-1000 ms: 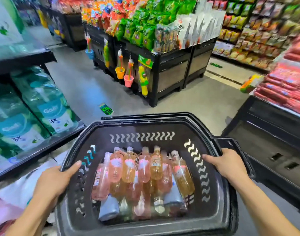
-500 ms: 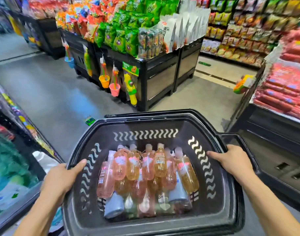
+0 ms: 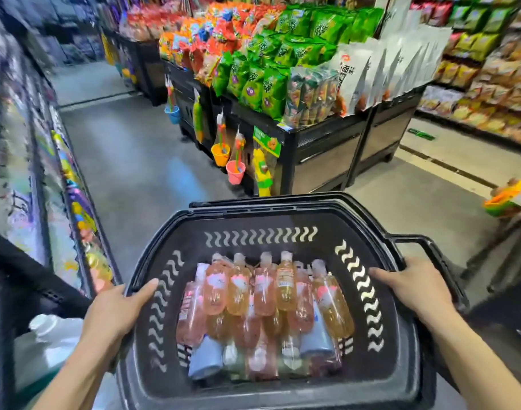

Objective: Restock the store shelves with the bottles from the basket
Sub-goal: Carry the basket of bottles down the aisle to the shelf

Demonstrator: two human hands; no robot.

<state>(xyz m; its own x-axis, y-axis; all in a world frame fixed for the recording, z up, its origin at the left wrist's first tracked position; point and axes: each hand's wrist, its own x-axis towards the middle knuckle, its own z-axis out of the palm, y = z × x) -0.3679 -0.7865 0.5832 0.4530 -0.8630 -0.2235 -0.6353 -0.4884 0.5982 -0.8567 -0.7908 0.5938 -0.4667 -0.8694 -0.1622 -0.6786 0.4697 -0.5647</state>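
A black plastic basket [image 3: 259, 220] fills the lower middle of the head view, held up in front of me. Inside lie several pink and amber bottles [image 3: 265, 294] with pale caps, packed side by side, plus a light blue bottle [image 3: 204, 361] near the front. My left hand [image 3: 117, 312] grips the basket's left rim, thumb laid over the edge. On the opposite rim, beside the folded handle [image 3: 425, 241], my right hand [image 3: 413, 288] holds on with its fingers curled over the edge.
A blurred store shelf [image 3: 55, 208] runs along the left side. Ahead stands a black display stand [image 3: 321, 149] piled with green, orange and white snack bags, toy buckets [image 3: 235, 171] hanging off it. Snack shelves [image 3: 490, 84] line the back right. Grey floor lies between.
The view has swung and advanced along the aisle: the left shelf with green refill packs has slid away and the snack display is closer. Both hands keep the same grip on the basket.
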